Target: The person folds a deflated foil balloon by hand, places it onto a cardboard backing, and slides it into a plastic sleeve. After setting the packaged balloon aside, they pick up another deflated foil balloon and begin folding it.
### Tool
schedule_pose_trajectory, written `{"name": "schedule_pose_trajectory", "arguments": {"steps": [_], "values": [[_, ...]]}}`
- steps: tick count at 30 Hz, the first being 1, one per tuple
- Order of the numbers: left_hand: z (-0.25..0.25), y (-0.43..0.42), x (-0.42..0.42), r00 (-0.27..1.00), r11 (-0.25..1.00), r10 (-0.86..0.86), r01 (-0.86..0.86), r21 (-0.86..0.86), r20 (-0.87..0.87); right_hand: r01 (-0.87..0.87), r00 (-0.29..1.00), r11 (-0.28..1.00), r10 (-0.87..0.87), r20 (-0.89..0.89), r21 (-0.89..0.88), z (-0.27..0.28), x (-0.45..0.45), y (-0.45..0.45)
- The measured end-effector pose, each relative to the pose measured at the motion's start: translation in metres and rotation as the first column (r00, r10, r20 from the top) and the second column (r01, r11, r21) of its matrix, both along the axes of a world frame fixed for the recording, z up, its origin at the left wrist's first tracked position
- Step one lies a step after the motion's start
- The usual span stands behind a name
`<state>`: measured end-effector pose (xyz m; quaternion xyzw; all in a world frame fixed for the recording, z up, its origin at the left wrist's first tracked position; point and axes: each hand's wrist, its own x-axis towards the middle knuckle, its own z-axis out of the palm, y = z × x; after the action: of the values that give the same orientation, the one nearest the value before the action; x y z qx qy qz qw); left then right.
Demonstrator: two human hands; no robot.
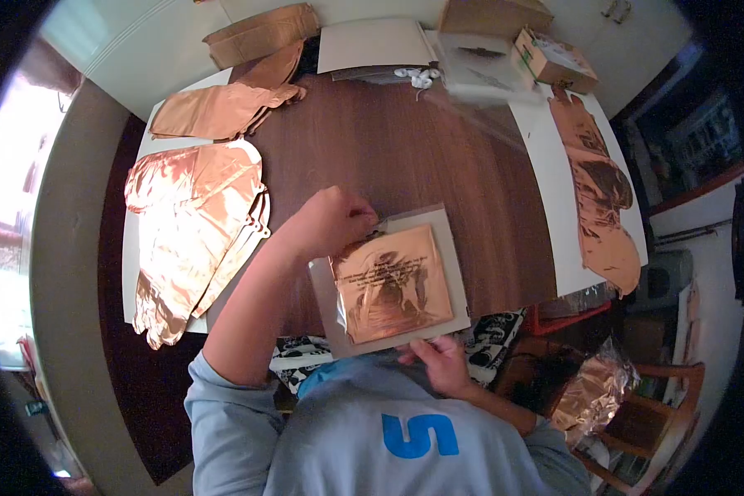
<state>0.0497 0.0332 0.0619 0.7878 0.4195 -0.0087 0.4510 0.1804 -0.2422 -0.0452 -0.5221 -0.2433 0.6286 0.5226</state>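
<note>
A clear plastic bag lies tilted in front of my chest, at the table's near edge. Inside it is a folded copper-coloured foil sheet against a pale backing, with small dark print across the bag's front. My left hand is closed at the bag's upper left corner, its fingertips pinched on the edge; the exact grip is partly hidden. Along the lower edge, my right hand grips the bag with its thumb on top and the other fingers largely underneath.
Flat copper foil balloons are stacked at the left, with more foil pieces behind. Another foil strip lies on a white board at right. A small box stands back right. Bagged foil rests on a wooden chair.
</note>
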Motion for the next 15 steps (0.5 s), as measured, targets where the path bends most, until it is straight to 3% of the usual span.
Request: {"name": "schedule_pose_trajectory", "arguments": {"steps": [1, 4, 7, 15], "values": [[0.002, 0.001, 0.000, 1.000, 0.999, 0.008, -0.009, -0.036, -0.023, 0.001, 1.000, 1.000, -0.001, -0.004, -0.011, 0.001, 0.000, 0.000], [-0.012, 0.011, -0.005, 0.995, 0.990, -0.096, 0.092, 0.108, 0.031, 0.003, 1.000, 1.000, -0.002, -0.012, 0.019, -0.003, -0.002, -0.001], [-0.012, 0.012, -0.008, 0.984, 0.994, -0.104, 0.102, 0.026, 0.143, 0.012, 1.000, 1.000, -0.012, -0.016, 0.006, -0.005, -0.003, -0.004], [-0.009, 0.013, -0.006, 0.990, 0.998, -0.063, 0.066, -0.024, 0.124, -0.002, 1.000, 1.000, 0.002, -0.007, 0.007, -0.010, -0.003, -0.008]]}}
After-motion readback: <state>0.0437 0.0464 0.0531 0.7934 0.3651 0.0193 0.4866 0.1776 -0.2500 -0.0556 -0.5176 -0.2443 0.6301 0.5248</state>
